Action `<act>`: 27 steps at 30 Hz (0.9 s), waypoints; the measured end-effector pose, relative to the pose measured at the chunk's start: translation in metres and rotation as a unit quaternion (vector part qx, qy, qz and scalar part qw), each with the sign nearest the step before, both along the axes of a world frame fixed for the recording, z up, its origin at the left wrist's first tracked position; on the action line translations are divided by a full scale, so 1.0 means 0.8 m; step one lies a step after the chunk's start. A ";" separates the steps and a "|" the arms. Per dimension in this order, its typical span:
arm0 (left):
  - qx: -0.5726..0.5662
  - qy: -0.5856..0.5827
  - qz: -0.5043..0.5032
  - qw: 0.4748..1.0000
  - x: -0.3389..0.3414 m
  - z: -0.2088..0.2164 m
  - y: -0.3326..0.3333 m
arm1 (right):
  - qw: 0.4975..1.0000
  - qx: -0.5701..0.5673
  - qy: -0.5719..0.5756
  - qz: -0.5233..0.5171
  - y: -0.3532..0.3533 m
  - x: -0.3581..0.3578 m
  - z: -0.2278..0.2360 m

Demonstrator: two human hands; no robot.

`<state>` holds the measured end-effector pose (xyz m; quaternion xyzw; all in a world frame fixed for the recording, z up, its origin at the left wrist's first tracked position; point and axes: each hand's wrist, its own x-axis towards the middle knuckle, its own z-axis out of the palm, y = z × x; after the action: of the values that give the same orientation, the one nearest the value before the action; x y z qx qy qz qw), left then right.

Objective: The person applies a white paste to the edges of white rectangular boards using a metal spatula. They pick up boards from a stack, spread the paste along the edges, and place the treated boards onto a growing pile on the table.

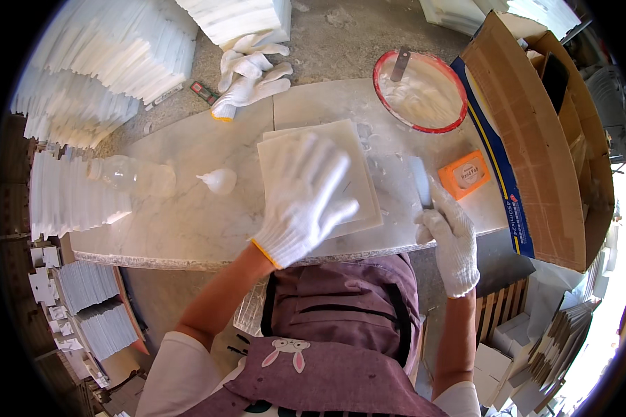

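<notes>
**Gloved hands at a marble surface**

The left hand [306, 201], in a white glove, lies flat with fingers spread on a stack of square white tiles [358, 149] in the middle of the marble surface [181, 222]. The right hand [452, 240] has its fingers closed around a putty knife [419, 182], blade resting on the surface just right of the tiles. A red-rimmed bowl [419, 90] of white paste stands behind.

– What's the place like?
– A marble slab [188, 222] serves as the bench, on a grey concrete floor [341, 35]. Stacks of white tiles [97, 62] crowd the left, and a cardboard box [556, 174] stands right
– And the light?
– Bright daylight from the right
</notes>
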<state>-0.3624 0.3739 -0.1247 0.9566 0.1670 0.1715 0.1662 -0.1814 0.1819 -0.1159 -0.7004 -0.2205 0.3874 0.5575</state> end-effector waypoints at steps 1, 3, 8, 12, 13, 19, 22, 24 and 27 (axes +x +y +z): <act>-0.024 0.020 -0.066 0.997 0.002 0.010 -0.023 | 1.000 -0.013 -0.018 0.021 0.012 -0.002 0.002; -0.099 0.029 -0.283 0.954 -0.010 -0.005 -0.069 | 0.999 0.005 -0.020 0.046 0.034 -0.005 -0.007; -0.131 -0.087 -0.149 0.976 -0.022 0.010 -0.062 | 0.988 0.022 -0.103 0.112 0.068 -0.007 -0.021; -0.028 -0.104 0.005 0.994 -0.048 -0.015 -0.031 | 0.962 0.041 -0.221 0.157 0.081 -0.005 -0.034; -0.010 -0.083 0.020 0.996 -0.052 -0.019 -0.028 | 0.950 0.043 -0.256 0.174 0.083 -0.004 -0.035; 0.059 -0.095 0.044 0.993 -0.054 -0.035 -0.034 | 0.928 0.070 -0.334 0.147 0.087 -0.012 -0.039; 0.057 -0.106 0.053 0.991 -0.055 -0.043 -0.034 | 0.920 0.046 -0.354 0.163 0.089 -0.011 -0.040; 0.048 -0.101 0.057 0.992 -0.053 -0.044 -0.035 | 0.917 0.048 -0.359 0.169 0.086 -0.012 -0.041; 0.037 -0.090 0.055 0.994 -0.049 -0.037 -0.032 | 0.914 0.052 -0.363 0.174 0.088 -0.012 -0.040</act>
<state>-0.4018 0.3481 -0.1539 0.9323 0.1973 0.2714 0.1353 -0.1908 0.2524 -0.1478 -0.7133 -0.5461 0.1852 0.3983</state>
